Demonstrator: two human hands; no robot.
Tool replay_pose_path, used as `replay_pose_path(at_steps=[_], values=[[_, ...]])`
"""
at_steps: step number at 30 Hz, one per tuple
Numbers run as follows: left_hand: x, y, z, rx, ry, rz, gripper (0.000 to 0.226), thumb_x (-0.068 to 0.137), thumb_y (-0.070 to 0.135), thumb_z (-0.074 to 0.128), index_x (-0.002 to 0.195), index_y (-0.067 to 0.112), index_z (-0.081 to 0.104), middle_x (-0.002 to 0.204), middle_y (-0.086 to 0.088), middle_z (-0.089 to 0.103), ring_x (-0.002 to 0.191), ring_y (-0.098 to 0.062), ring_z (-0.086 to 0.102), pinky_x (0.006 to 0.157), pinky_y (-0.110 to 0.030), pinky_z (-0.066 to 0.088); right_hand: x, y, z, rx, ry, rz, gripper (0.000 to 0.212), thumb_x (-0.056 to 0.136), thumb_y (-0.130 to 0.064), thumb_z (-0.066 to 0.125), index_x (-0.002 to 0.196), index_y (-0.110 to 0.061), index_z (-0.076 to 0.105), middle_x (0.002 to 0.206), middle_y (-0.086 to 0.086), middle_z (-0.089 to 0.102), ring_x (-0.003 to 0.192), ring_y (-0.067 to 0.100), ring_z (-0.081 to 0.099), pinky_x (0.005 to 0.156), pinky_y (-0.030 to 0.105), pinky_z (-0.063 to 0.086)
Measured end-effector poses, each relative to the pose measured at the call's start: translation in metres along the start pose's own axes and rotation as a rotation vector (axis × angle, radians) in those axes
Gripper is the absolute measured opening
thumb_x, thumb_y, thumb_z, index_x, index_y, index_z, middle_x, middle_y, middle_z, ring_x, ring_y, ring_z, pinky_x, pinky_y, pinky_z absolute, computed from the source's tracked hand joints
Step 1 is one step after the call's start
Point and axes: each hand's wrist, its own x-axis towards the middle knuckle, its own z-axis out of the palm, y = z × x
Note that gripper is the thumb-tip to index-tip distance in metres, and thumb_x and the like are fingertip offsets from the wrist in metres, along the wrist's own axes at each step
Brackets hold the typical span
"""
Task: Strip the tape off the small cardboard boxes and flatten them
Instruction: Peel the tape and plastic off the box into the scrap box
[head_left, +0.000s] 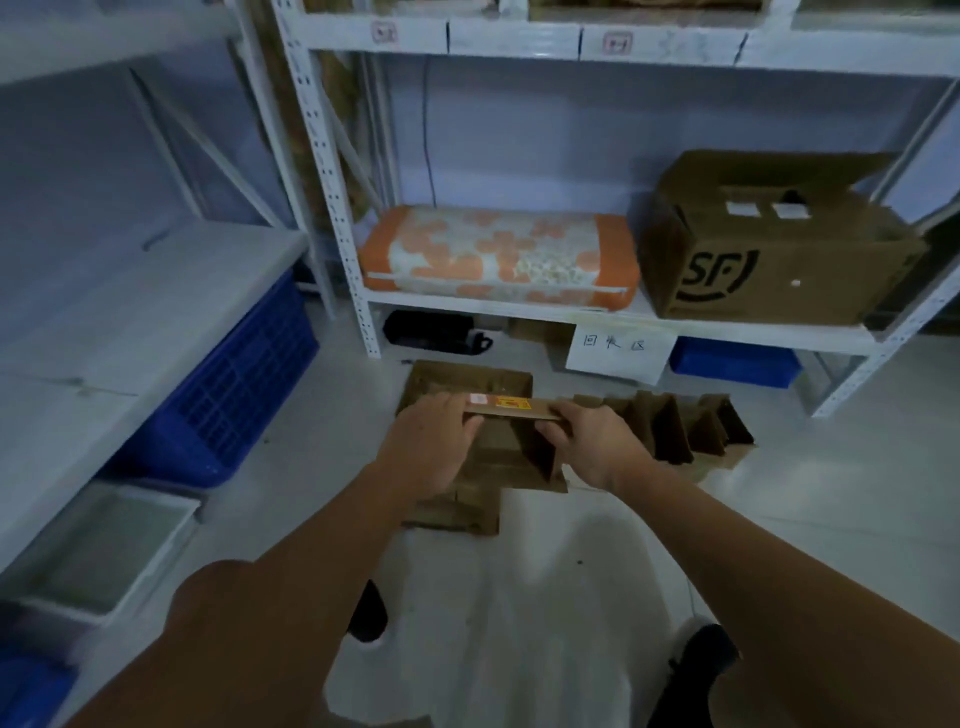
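Both hands, the left hand (434, 441) and the right hand (592, 441), gripped opposite ends of a small cardboard box (511, 415) held low over the floor (545, 571), probably to press it flat. Opened cardboard (675, 426) lay just right of it, the shelf (623, 317) edge stood beyond, and open floor remained nearer the person.

Small box (511, 447) between the left hand (431, 447) and right hand (597, 441): matt brown corrugated cardboard, glossy yellow-red label on top edge. Flattened cardboard (685, 431) just right of the right hand: same matt brown. Shelving (332, 171) beyond the hands: white painted metal. Crate (228, 395) left of the left hand: blue plastic lattice.
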Motion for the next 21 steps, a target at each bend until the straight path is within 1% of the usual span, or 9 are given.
replay_pose_path(at_steps=[2, 5, 7, 9, 11, 13, 15, 18, 21], values=[[-0.007, -0.004, -0.003, -0.017, 0.009, -0.011, 0.045, 0.109, 0.046, 0.040, 0.141, 0.019, 0.055, 0.119, -0.002, 0.067, 0.106, -0.022, 0.062, 0.094, -0.038, 0.051, 0.001, -0.005, 0.001, -0.004, -0.019, -0.020, 0.039, 0.105, -0.049, 0.044, 0.133, -0.026, 0.056, 0.092, 0.001, 0.067, 0.070, 0.013, 0.068, 0.067, 0.030, 0.059], [-0.018, -0.008, -0.006, -0.124, -0.040, -0.034, 0.055, 0.107, 0.051, 0.043, 0.151, 0.017, 0.045, 0.135, -0.004, 0.061, 0.121, -0.024, 0.057, 0.103, -0.042, 0.048, 0.005, -0.005, 0.002, -0.033, -0.019, -0.048, 0.041, 0.104, -0.051, 0.044, 0.127, -0.023, 0.061, 0.093, 0.002, 0.069, 0.076, 0.015, 0.066, 0.075, 0.036, 0.059], [-0.024, -0.010, -0.009, -0.256, -0.112, -0.051, 0.075, 0.101, 0.064, 0.046, 0.159, 0.018, 0.032, 0.151, -0.005, 0.051, 0.135, -0.024, 0.049, 0.112, -0.045, 0.043, 0.008, -0.001, 0.000, 0.000, -0.025, -0.044, 0.041, 0.104, -0.051, 0.045, 0.126, -0.022, 0.063, 0.098, 0.001, 0.069, 0.082, 0.015, 0.065, 0.081, 0.037, 0.057], [-0.029, -0.014, -0.013, -0.340, -0.201, -0.023, 0.101, 0.089, 0.081, 0.050, 0.164, 0.022, 0.018, 0.165, -0.002, 0.032, 0.150, -0.022, 0.033, 0.121, -0.047, 0.034, 0.010, 0.006, -0.003, 0.070, -0.041, -0.032, 0.041, 0.103, -0.051, 0.046, 0.125, -0.022, 0.065, 0.101, -0.001, 0.069, 0.088, 0.014, 0.064, 0.087, 0.036, 0.055], [-0.033, -0.019, -0.016, -0.286, -0.278, 0.069, 0.129, 0.072, 0.093, 0.058, 0.166, 0.024, 0.004, 0.172, 0.004, 0.013, 0.156, -0.017, 0.017, 0.126, -0.044, 0.023, 0.012, 0.013, -0.008, 0.124, -0.058, -0.025, 0.039, 0.103, -0.051, 0.048, 0.125, -0.023, 0.065, 0.102, -0.002, 0.069, 0.089, 0.013, 0.064, 0.087, 0.035, 0.055], [-0.037, -0.023, -0.016, -0.192, -0.298, 0.178, 0.146, 0.061, 0.089, 0.072, 0.166, 0.023, -0.004, 0.172, 0.008, 0.002, 0.157, -0.012, 0.007, 0.127, -0.037, 0.015, 0.012, 0.020, -0.015, 0.156, -0.109, -0.026, 0.035, 0.103, -0.048, 0.049, 0.121, -0.024, 0.066, 0.098, -0.004, 0.068, 0.087, 0.014, 0.065, 0.080, 0.030, 0.052], [-0.036, -0.025, -0.010, -0.169, -0.256, 0.232, 0.147, 0.063, 0.074, 0.084, 0.165, 0.022, -0.008, 0.173, 0.004, 0.002, 0.157, -0.012, 0.008, 0.127, -0.032, 0.012, 0.010, 0.023, -0.021, 0.208, -0.175, -0.019, 0.028, 0.103, -0.047, 0.050, 0.111, -0.025, 0.067, 0.095, 0.000, 0.069, 0.087, 0.021, 0.068, 0.074, 0.029, 0.052], [-0.032, -0.023, 0.001, -0.243, -0.133, 0.217, 0.131, 0.073, 0.058, 0.087, 0.165, 0.021, 0.002, 0.169, -0.002, 0.021, 0.152, -0.017, 0.026, 0.126, -0.039, 0.025, 0.009, 0.025, -0.026, 0.287, -0.234, -0.021, 0.027, 0.103, -0.046, 0.052, 0.102, -0.024, 0.067, 0.097, 0.005, 0.072, 0.094, 0.026, 0.070, 0.085, 0.037, 0.059], [-0.031, -0.018, 0.000, -0.313, -0.061, 0.193, 0.113, 0.080, 0.051, 0.086, 0.163, 0.022, 0.015, 0.161, -0.001, 0.037, 0.142, -0.016, 0.041, 0.118, -0.043, 0.039, 0.006, 0.029, -0.026, 0.329, -0.253, -0.040, 0.038, 0.102, -0.050, 0.051, 0.123, -0.022, 0.064, 0.107, 0.001, 0.071, 0.097, 0.018, 0.071, 0.092, 0.042, 0.059]])
